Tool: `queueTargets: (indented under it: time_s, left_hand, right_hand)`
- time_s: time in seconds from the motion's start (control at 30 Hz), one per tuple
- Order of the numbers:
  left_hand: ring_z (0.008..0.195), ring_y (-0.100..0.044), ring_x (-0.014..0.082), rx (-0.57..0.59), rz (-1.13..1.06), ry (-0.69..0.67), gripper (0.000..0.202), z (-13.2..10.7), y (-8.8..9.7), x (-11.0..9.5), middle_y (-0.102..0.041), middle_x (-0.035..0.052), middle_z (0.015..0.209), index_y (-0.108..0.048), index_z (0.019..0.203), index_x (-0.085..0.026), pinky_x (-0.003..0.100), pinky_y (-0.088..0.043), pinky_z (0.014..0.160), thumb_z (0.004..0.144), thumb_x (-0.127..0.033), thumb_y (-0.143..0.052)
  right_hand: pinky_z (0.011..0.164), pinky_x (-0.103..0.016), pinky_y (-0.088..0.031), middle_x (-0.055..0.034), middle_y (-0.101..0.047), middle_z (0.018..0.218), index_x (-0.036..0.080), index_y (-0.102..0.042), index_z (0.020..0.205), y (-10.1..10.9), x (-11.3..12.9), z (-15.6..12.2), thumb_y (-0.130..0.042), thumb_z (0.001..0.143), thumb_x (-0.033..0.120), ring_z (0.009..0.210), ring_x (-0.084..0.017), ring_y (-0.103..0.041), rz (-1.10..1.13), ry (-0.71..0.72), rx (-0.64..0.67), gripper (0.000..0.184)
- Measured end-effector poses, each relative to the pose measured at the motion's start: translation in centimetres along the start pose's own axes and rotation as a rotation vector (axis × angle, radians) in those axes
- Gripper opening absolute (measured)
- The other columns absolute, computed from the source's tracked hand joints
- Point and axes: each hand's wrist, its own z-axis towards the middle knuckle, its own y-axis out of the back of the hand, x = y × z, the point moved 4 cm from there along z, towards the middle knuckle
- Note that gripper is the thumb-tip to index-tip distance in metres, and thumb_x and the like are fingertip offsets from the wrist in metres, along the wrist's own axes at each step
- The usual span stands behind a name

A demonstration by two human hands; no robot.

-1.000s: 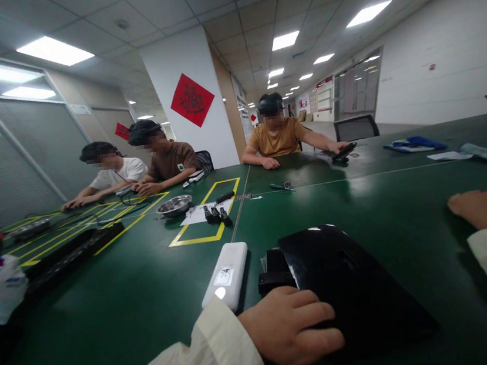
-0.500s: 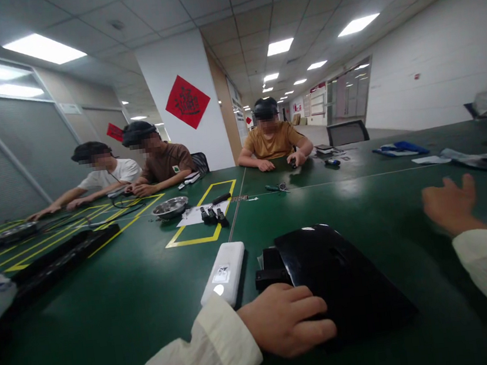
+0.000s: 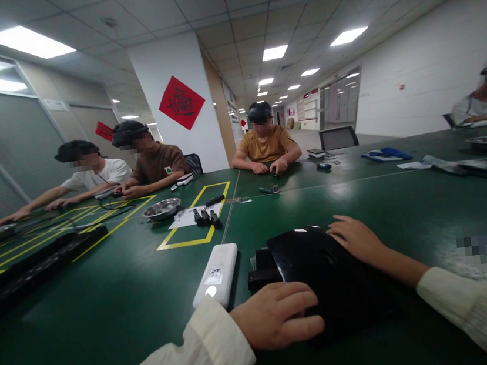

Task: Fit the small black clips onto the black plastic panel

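A glossy black curved panel (image 3: pixel 326 279) lies on the green table in front of me. Dark blocky parts (image 3: pixel 263 269) stick out at its left side. My left hand (image 3: pixel 277 315) rests at the panel's near left edge, fingers stretched and slightly apart over it; its thumb is hidden. At the far right edge is my right hand (image 3: pixel 357 239), its fingers extended and touching the panel's side. Whether either hand grips the panel underneath does not show. A white power-bank-like device (image 3: pixel 216 276) lies beside my left wrist.
Ahead are small black cylindrical parts (image 3: pixel 207 216) on white paper, a metal bowl (image 3: pixel 162 210) and pliers (image 3: pixel 270 190). A long black tray (image 3: pixel 54 271) runs at left. Blue gloves (image 3: pixel 386 155) lie at right. Several people sit around the table.
My right hand has come in from the right to the panel's far right edge. My left hand stays on the panel. The view has turned slightly right.
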Motion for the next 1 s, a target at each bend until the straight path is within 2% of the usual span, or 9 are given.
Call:
queueTargets:
  time_s: [0.1,0.27,0.37,0.5,0.6,0.67,0.83,0.9,1.0]
  left_hand:
    - [0.108,-0.050,0.0173,-0.085,0.003,-0.023,0.012,-0.2,0.3,0.0,-0.056,0.0081,0.101,-0.048,0.100,-0.016,0.026,-0.047,0.086,0.087,-0.016,-0.048]
    - [0.104,-0.053,0.0166,-0.098,0.005,-0.044,0.010,-0.2,0.2,-0.2,-0.059,0.0063,0.098,-0.052,0.096,-0.016,0.025,-0.049,0.081,0.087,-0.016,-0.049]
    - [0.100,-0.054,0.0160,-0.126,0.020,-0.069,0.005,0.0,0.3,-0.5,-0.060,0.0049,0.093,-0.055,0.088,-0.016,0.023,-0.050,0.078,0.085,-0.017,-0.051]
    - [0.083,-0.056,0.0139,-0.281,0.051,-0.223,0.007,0.2,0.6,-1.6,-0.059,0.0003,0.083,-0.059,0.075,-0.020,0.024,-0.052,0.070,0.080,-0.020,-0.054]
    - [0.073,-0.055,0.0118,-0.297,0.060,-0.378,0.012,0.2,0.3,-2.5,-0.059,-0.0020,0.085,-0.062,0.075,-0.024,0.023,-0.052,0.062,0.081,-0.027,-0.053]
    - [0.072,-0.054,0.0113,-0.277,0.071,-0.391,0.014,0.1,0.1,-2.6,-0.060,-0.0022,0.088,-0.063,0.075,-0.025,0.023,-0.051,0.061,0.082,-0.031,-0.052]
    - [0.070,-0.055,0.0094,-0.292,0.125,-0.262,0.013,0.1,0.4,-2.1,-0.062,-0.0024,0.088,-0.062,0.072,-0.023,0.022,-0.052,0.066,0.081,-0.023,-0.053]
    - [0.072,-0.056,0.0093,-0.319,0.118,-0.253,0.014,0.1,0.7,-2.0,-0.063,-0.0021,0.085,-0.062,0.069,-0.021,0.021,-0.052,0.067,0.081,-0.020,-0.054]
    - [0.089,-0.060,0.0122,-0.308,0.117,-0.282,0.013,0.0,0.8,-2.0,-0.064,-0.0010,0.085,-0.063,0.070,-0.020,0.021,-0.053,0.074,0.081,-0.017,-0.055]
  right_hand:
    - [0.097,-0.044,-0.039,-0.0079,-0.067,0.104,0.017,-0.068,0.099,-0.4,-0.7,0.2,-0.040,0.084,0.026,0.109,-0.025,-0.054,0.097,-0.018,0.013,0.033]
    - [0.095,-0.040,-0.041,-0.0109,-0.061,0.115,0.013,-0.057,0.116,1.6,0.0,1.0,-0.033,0.082,0.019,0.108,-0.021,-0.055,0.185,-0.076,-0.081,0.042]
    - [0.093,-0.039,-0.042,-0.0092,-0.061,0.112,0.018,-0.056,0.115,4.1,3.8,1.1,-0.036,0.082,0.018,0.104,-0.020,-0.056,0.320,-0.031,-0.120,0.038]
    - [0.094,-0.039,-0.039,-0.0100,-0.056,0.119,0.019,-0.050,0.122,5.7,11.6,0.0,-0.044,0.084,0.026,0.107,-0.021,-0.052,0.369,0.306,0.110,0.039]
    - [0.090,-0.042,-0.041,-0.0111,-0.048,0.129,0.022,-0.041,0.131,5.0,15.6,-0.8,-0.053,0.079,0.033,0.110,-0.025,-0.049,0.237,0.518,0.226,0.055]
    - [0.086,-0.041,-0.043,-0.0113,-0.047,0.130,0.024,-0.037,0.133,3.6,17.1,-0.6,-0.057,0.077,0.030,0.108,-0.026,-0.050,0.137,0.595,0.228,0.060]
    - [0.071,-0.034,-0.047,-0.0101,-0.059,0.110,0.021,-0.050,0.122,0.6,19.0,1.7,-0.048,0.082,0.016,0.089,-0.021,-0.056,0.006,0.648,0.209,0.041]
    - [0.074,-0.034,-0.047,-0.0109,-0.060,0.106,0.018,-0.052,0.120,1.3,19.2,2.6,-0.046,0.081,0.013,0.088,-0.021,-0.056,0.050,0.624,0.188,0.040]
    - [0.085,-0.035,-0.044,-0.0110,-0.061,0.107,0.013,-0.047,0.127,3.9,18.3,4.0,-0.043,0.079,0.006,0.094,-0.019,-0.055,0.252,0.484,0.127,0.049]
